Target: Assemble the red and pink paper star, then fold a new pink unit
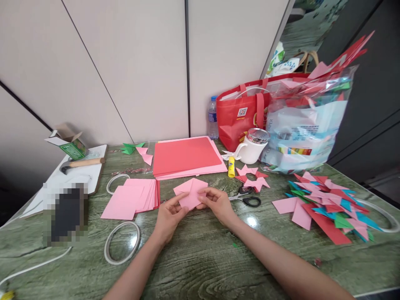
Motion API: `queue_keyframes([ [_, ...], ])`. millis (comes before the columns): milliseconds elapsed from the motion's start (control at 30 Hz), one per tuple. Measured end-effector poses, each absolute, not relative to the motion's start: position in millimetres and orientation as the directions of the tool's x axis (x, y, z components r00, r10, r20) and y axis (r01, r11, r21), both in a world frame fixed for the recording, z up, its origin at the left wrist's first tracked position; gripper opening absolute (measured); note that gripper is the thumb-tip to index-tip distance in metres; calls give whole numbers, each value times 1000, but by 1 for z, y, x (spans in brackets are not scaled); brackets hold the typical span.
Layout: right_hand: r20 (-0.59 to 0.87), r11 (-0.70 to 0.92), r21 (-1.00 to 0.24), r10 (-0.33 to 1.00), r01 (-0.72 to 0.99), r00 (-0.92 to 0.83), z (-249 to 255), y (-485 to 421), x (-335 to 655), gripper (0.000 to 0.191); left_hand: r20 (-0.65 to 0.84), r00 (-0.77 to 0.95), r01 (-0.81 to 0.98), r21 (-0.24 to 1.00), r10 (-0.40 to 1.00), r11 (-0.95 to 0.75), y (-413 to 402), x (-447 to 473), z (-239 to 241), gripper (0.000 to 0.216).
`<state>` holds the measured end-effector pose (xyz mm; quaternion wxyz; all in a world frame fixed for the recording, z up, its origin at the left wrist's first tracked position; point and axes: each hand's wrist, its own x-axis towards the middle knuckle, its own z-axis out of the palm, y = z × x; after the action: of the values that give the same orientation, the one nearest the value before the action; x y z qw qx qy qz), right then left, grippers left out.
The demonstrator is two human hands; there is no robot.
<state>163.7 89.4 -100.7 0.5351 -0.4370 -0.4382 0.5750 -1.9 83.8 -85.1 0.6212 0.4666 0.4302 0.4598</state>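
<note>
A partly folded sheet of pink paper [194, 192] is held up between both hands at the middle of the table. My left hand [170, 214] pinches its lower left side between thumb and fingers. On its right edge, my right hand [218, 204] has closed its thumb and fingertips. Creases and a pointed top flap show on the paper. Just right of my right hand lie black-handled scissors [250, 200], their blades partly behind the hand. Left of my left hand is a fanned stack of pink paper squares [125, 200].
Red and pink sheets [187, 156] lie behind the hands. A glue stick [231, 167], a white mug [251, 148] and a folded-paper ring [250, 177] stand or lie to their right. Folded pieces [331, 204] pile farther right. Tape rolls [121, 243] and a hammer [83, 163] are left.
</note>
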Motion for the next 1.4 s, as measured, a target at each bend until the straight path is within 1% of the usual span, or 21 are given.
queue_keyframes([
  [67,4,2,-978,1000,-208,-8,-101,90,164,30,-96,176,-167,978,980,126,86,-4,-86,44],
  [167,143,154,-981,985,-122,93,-99,90,167,21,-75,130,-128,987,989,92,89,-7,-88,34],
  [233,191,204,-974,974,-99,124,-97,89,169,17,-54,97,-108,992,994,64,91,-9,-89,28],
  [400,166,169,-980,985,-108,35,-96,88,171,16,-8,79,-65,998,997,13,91,-9,-86,22],
  [467,149,146,-985,989,-95,-23,-97,88,170,15,6,96,-70,998,995,1,91,-8,-84,25],
  [533,138,134,-988,988,-75,-65,-99,88,168,13,18,99,-91,996,995,-9,91,-9,-84,32],
  [600,145,140,-988,987,-68,-72,-100,89,167,12,38,49,-118,993,998,-32,91,-9,-83,38],
  [700,170,168,-983,985,-76,-21,-101,90,167,13,39,-39,-161,986,998,-45,91,-8,-83,41],
  [833,192,194,-979,981,-61,30,-100,90,168,17,7,66,-223,975,998,8,88,-5,-82,50],
  [967,193,194,-980,981,-50,25,-102,90,168,20,14,86,-245,969,996,7,86,-4,-84,67],
  [1000,194,195,-979,981,-54,22,-103,91,168,20,18,97,-236,972,995,6,86,-4,-85,66],
  [1067,202,202,-977,979,-61,6,-105,91,167,19,9,123,-189,982,992,15,85,-5,-87,55],
  [1133,221,220,-974,975,-48,-19,-106,91,167,18,-28,139,-137,989,990,47,85,-6,-90,44],
  [1200,242,242,-970,969,-18,-43,-105,90,167,17,-73,142,-131,987,987,91,86,-6,-92,41],
  [1267,248,250,-968,967,16,-60,-104,89,167,17,-102,138,-177,976,985,126,87,-6,-92,42],
  [1400,279,283,-958,956,41,-90,-103,87,166,22,-127,132,-346,924,983,165,88,-5,-85,41],
])
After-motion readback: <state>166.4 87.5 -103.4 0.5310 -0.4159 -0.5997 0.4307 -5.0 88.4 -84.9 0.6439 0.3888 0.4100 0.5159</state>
